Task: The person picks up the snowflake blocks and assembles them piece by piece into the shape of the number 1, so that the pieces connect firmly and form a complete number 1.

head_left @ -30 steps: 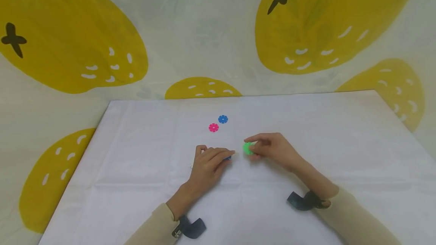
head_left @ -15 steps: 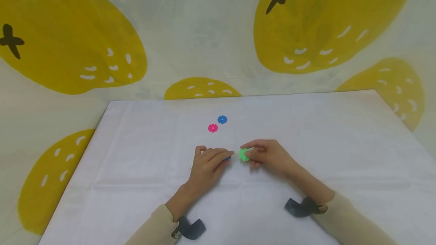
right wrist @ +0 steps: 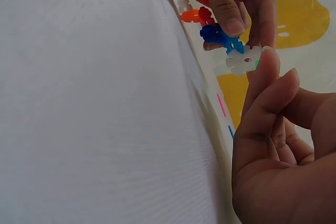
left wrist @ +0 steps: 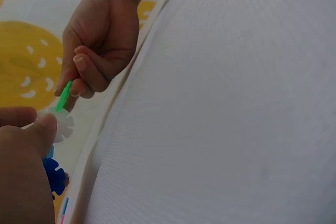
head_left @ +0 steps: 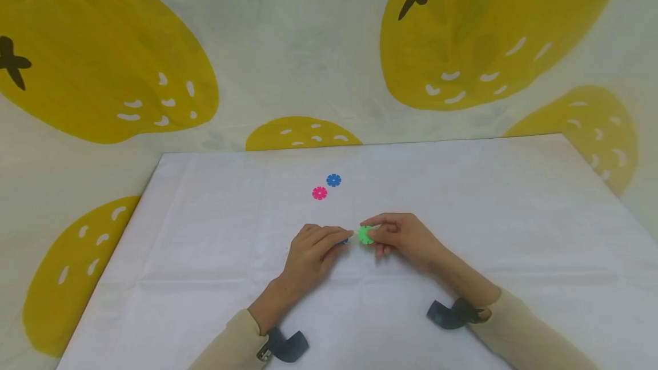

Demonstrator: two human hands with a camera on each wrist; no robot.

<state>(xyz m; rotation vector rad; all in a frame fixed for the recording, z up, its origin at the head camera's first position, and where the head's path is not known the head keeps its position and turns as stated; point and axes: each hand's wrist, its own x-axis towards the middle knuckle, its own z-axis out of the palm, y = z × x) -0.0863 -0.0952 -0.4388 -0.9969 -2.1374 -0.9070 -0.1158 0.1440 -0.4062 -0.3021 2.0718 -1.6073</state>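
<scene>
Near the middle of the table, my left hand (head_left: 311, 250) pinches a chain of notched plastic snowflake discs. In the right wrist view the chain runs from a white disc (right wrist: 239, 62) through blue discs (right wrist: 212, 33) to orange and red discs (right wrist: 191, 16), with another whitish one beyond. Thumb and index finger of my right hand (head_left: 406, 238) pinch a bright green snowflake disc (head_left: 365, 235). From the left wrist, the green disc appears edge-on, right at the white disc's rim. In the head view my left fingers cover most of the chain.
A loose pink snowflake disc (head_left: 320, 193) and a loose blue one (head_left: 333, 180) lie flat farther back on the white-covered table (head_left: 488, 187). A hanging cloth with yellow fruit print (head_left: 308, 44) rises behind the table. Dark camera mounts sit on both wrists.
My right hand has brought the green disc left and towards me, up to the chain's white end. The left hand stays nearly in place, its raised finger now lower.
</scene>
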